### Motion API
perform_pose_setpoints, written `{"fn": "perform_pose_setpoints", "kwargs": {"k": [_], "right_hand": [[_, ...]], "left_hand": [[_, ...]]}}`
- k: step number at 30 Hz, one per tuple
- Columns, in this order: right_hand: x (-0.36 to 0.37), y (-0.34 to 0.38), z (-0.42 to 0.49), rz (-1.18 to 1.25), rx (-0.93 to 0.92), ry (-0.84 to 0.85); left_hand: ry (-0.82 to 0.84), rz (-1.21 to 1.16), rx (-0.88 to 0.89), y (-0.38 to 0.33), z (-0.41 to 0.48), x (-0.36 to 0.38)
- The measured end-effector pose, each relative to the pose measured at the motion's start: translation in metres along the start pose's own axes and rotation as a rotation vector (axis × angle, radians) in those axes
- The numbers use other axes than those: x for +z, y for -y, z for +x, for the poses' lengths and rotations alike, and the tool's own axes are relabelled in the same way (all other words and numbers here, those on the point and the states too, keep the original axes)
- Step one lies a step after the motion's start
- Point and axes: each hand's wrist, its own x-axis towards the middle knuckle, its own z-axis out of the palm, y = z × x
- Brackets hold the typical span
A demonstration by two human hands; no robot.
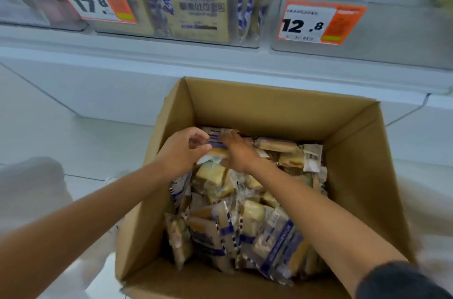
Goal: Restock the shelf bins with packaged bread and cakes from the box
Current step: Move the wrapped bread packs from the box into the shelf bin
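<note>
An open cardboard box stands on the floor below the shelf, holding several clear packets of sliced bread with blue-and-white trim. Both my hands reach into its far left part. My left hand curls its fingers round one end of a bread packet. My right hand lies on the same packet from the right, and whether its fingers curl under it is hidden. Above, a clear shelf bin tagged 17.8 holds upright bread packets. The clear bin tagged 12.8 shows nothing inside.
The white shelf edge runs across above the box. Another clear bin at the far left holds a blurred pinkish item. White floor lies to the left of the box, and pale fabric shows at the left edge.
</note>
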Motion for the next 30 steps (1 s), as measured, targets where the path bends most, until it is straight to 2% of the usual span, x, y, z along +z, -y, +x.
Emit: {"fn": "perform_pose_setpoints", "kwargs": {"k": [2,5,10,12,14,17,19,20,22,23,25,27,30], "right_hand": [[0.012,-0.004,0.005,-0.032,-0.029,-0.049],[0.007,-0.012,0.000,0.072,-0.057,-0.226],[-0.050,-0.034,-0.042,0.305,0.054,-0.353],[-0.060,-0.034,-0.058,0.254,0.028,-0.321],[-0.051,-0.031,-0.060,0.192,0.039,-0.208],[-0.014,-0.022,-0.049,0.193,0.078,-0.075],[0.011,-0.020,-0.042,0.089,0.057,-0.027],[0.021,-0.021,-0.038,0.029,0.048,-0.033],[0.025,-0.023,-0.033,-0.039,0.047,-0.178],[0.019,-0.023,-0.031,0.000,0.062,-0.276],[-0.009,-0.021,-0.035,0.228,0.120,-0.392],[-0.046,-0.019,-0.048,0.546,0.149,-0.404],[-0.094,-0.021,-0.076,0.999,0.102,-0.297]], "left_hand": [[0.012,0.000,-0.019,0.002,0.001,0.001],[-0.005,-0.027,-0.044,0.001,0.005,0.001],[0.010,-0.085,-0.124,-0.007,0.014,0.002],[0.019,-0.096,-0.138,-0.010,0.015,0.001],[0.014,-0.113,-0.149,-0.011,0.013,0.002],[-0.026,-0.111,-0.158,-0.008,0.005,0.002],[-0.048,-0.101,-0.168,-0.003,0.001,0.002],[-0.055,-0.097,-0.178,0.000,-0.001,0.002],[-0.053,-0.092,-0.197,0.000,-0.002,0.002],[-0.049,-0.097,-0.198,-0.001,-0.001,0.002],[-0.032,-0.112,-0.196,-0.005,0.001,0.002],[-0.014,-0.141,-0.199,-0.012,0.004,0.002],[0.043,-0.273,-0.185,-0.028,0.007,0.001]]}}
